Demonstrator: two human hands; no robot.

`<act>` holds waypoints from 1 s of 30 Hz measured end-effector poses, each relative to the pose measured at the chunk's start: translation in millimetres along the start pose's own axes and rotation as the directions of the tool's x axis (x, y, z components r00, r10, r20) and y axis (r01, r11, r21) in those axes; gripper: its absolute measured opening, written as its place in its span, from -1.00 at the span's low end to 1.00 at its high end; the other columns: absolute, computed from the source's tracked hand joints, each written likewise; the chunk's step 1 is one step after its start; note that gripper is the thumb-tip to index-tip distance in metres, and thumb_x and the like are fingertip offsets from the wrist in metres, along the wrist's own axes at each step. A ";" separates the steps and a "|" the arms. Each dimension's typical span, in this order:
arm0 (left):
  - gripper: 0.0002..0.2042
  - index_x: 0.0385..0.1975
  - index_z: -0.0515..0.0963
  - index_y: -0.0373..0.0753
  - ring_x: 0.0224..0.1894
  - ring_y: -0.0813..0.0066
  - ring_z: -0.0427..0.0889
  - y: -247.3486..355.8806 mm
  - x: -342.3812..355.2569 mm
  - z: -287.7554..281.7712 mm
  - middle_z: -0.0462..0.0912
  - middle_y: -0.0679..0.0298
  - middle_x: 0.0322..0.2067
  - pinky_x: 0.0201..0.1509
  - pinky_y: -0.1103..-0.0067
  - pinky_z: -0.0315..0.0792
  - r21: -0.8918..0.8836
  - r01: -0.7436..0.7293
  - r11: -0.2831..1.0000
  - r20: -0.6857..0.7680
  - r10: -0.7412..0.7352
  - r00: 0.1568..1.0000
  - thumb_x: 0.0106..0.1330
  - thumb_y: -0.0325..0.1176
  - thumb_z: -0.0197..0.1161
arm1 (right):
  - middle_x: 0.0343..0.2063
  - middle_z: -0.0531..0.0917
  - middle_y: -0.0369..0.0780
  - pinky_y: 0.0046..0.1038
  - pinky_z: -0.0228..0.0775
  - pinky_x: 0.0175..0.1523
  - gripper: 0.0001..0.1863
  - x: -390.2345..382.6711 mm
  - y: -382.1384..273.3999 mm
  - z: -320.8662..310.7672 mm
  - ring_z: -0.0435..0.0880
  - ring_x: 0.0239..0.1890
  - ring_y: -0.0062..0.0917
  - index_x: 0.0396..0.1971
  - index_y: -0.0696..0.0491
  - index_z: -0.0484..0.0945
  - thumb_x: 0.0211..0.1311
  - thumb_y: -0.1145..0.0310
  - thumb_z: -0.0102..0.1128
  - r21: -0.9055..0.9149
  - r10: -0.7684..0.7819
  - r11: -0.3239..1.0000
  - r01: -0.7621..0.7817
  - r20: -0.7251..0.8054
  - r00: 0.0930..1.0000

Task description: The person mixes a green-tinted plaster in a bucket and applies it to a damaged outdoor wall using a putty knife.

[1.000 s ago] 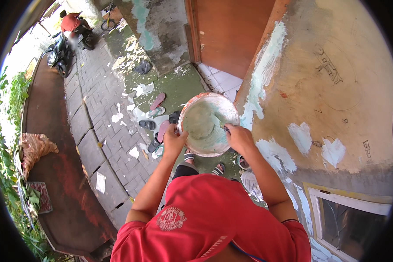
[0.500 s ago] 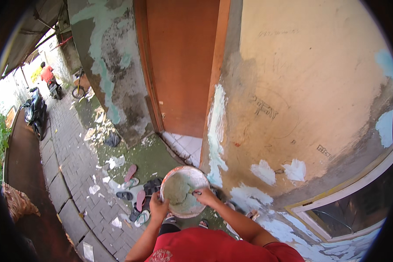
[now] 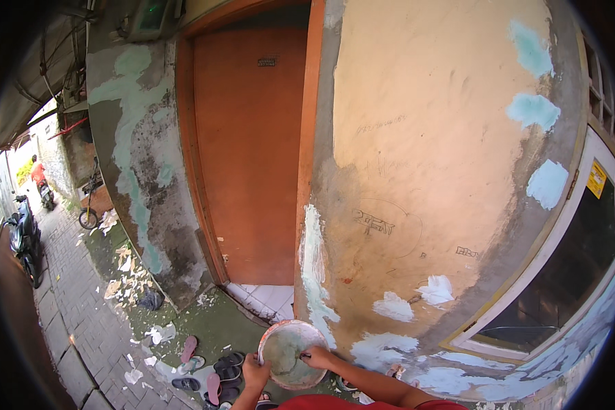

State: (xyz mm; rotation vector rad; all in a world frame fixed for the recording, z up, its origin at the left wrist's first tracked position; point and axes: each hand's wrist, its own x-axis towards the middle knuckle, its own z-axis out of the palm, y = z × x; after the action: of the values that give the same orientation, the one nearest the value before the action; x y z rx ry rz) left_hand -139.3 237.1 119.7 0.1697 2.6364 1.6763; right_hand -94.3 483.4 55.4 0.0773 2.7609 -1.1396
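Note:
A round, pale bucket (image 3: 310,334) with an orange-stained rim is held in front of me, low in the view. Wet grey-green plaster (image 3: 284,350) covers its inside. My left hand (image 3: 255,373) is closed on the left side of the rim. Over the right side, my right hand (image 3: 317,357) is closed round a small hand tool (image 3: 303,355), whose dark end reaches the plaster. The palm hides most of the tool, so its exact kind does not show.
An orange door (image 3: 249,157) stands ahead, beside a patched yellow wall (image 3: 403,137). A white-framed window (image 3: 526,301) is at right. Sandals (image 3: 214,386) and paint flakes (image 3: 119,270) litter the ground at left. Farther along the paved alley are a parked motorbike (image 3: 24,239) and a rider (image 3: 39,174).
My view has tilted up and slightly right, so bucket and hands sit lower in it. Both hands keep their grips. The small tool has shifted a little within the bucket.

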 end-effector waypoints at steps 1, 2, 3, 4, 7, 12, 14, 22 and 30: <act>-0.67 -0.38 0.49 -0.39 -0.47 0.22 0.61 -7.3 4.5 -3.5 0.61 0.04 -0.51 -0.32 0.41 0.49 0.011 0.001 1.000 0.001 -0.001 1.000 -0.09 -0.31 0.38 | -0.38 0.69 0.00 -0.21 0.51 -0.19 -0.67 1.2 -15.9 -4.2 0.67 -0.39 -0.11 -0.11 0.04 0.65 0.16 0.25 0.14 0.059 0.095 0.994 -0.097 0.038 0.995; -0.66 -0.38 0.49 -0.39 -0.48 0.20 0.62 -11.5 10.3 -4.3 0.62 0.03 -0.52 -0.32 0.39 0.49 0.019 -0.006 1.000 0.011 0.006 1.000 -0.09 -0.30 0.38 | -0.39 0.69 -0.01 -0.23 0.52 -0.20 -0.67 0.3 -27.4 -8.8 0.68 -0.41 -0.13 -0.12 0.05 0.66 0.16 0.24 0.15 0.115 0.194 0.973 -0.201 0.072 0.978; -0.66 -0.38 0.49 -0.39 -0.47 0.19 0.62 -14.9 16.6 -5.2 0.61 0.03 -0.52 -0.32 0.39 0.49 0.018 -0.015 1.000 0.018 0.015 1.000 -0.09 -0.30 0.38 | -0.38 0.70 -0.02 -0.23 0.52 -0.19 -0.67 0.8 -34.2 -9.9 0.68 -0.38 -0.13 -0.12 0.05 0.66 0.17 0.22 0.16 0.182 0.280 0.939 -0.293 0.092 0.956; -0.66 -0.38 0.49 -0.39 -0.47 0.18 0.62 -16.7 21.8 -4.6 0.61 0.03 -0.52 -0.31 0.38 0.49 0.015 -0.023 1.000 0.029 0.023 0.999 -0.10 -0.30 0.38 | -0.37 0.70 -0.03 -0.23 0.52 -0.18 -0.66 -0.2 -38.7 -11.4 0.69 -0.36 -0.14 -0.12 0.05 0.66 0.17 0.21 0.16 0.245 0.366 0.890 -0.384 0.117 0.923; -0.68 -0.40 0.47 -0.36 -0.50 0.16 0.61 -18.8 35.9 -4.2 0.60 0.03 -0.55 -0.32 0.35 0.49 -0.020 -0.070 0.997 0.041 0.070 0.997 -0.09 -0.31 0.37 | -0.33 0.70 -0.04 -0.20 0.51 -0.12 -0.63 5.8 -14.9 1.7 0.69 -0.27 -0.14 -0.07 0.01 0.64 0.18 0.19 0.15 0.065 0.151 0.987 -0.146 -0.073 0.986; -0.67 -0.40 0.46 -0.35 -0.48 0.17 0.62 -45.5 58.6 -7.5 0.60 0.03 -0.56 -0.31 0.35 0.49 -0.081 -0.037 0.996 0.077 0.043 0.996 -0.11 -0.31 0.37 | -0.22 0.68 -0.02 -0.15 0.48 -0.01 -0.58 5.9 -45.4 -4.7 0.67 -0.15 -0.11 0.04 -0.12 0.60 0.17 0.17 0.11 -0.300 0.071 0.949 -0.100 -0.105 0.992; -0.66 -0.39 0.46 -0.35 -0.47 0.18 0.63 -50.1 63.2 -6.8 0.61 0.04 -0.55 -0.30 0.35 0.50 -0.066 -0.042 0.997 0.104 0.049 0.993 -0.12 -0.30 0.38 | -0.19 0.68 -0.03 -0.14 0.48 0.00 -0.58 5.5 -60.9 -6.9 0.66 -0.15 -0.11 0.05 -0.16 0.59 0.16 0.18 0.10 -0.347 0.102 0.930 -0.125 -0.082 0.991; -0.66 -0.43 0.47 -0.35 -0.43 0.16 0.65 -43.3 74.0 -12.3 0.62 0.01 -0.51 -0.28 0.33 0.50 -0.135 0.000 0.991 0.171 0.023 0.985 -0.14 -0.28 0.39 | -0.26 0.69 -0.03 -0.14 0.48 -0.01 -0.64 18.6 -38.5 16.1 0.67 -0.18 -0.09 -0.07 -0.09 0.67 0.14 0.19 0.12 -0.259 0.071 0.961 -0.097 -0.107 0.992; -0.60 -0.24 0.48 -0.32 -0.26 0.26 0.54 -98.2 103.0 27.1 0.61 0.06 -0.34 -0.11 0.32 0.40 0.064 -0.124 0.990 0.422 0.085 0.903 -0.03 -0.20 0.34 | -0.25 0.69 -0.02 -0.19 0.49 -0.03 -0.63 20.2 -36.4 42.7 0.67 -0.19 -0.11 -0.09 -0.01 0.66 0.17 0.15 0.17 -0.076 0.123 0.988 -0.133 -0.116 0.986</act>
State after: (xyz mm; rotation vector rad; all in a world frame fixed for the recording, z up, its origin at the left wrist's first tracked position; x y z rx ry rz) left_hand -248.2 230.4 24.4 0.6101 2.4083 1.3548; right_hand -112.9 427.3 47.6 0.3127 2.8477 -1.0161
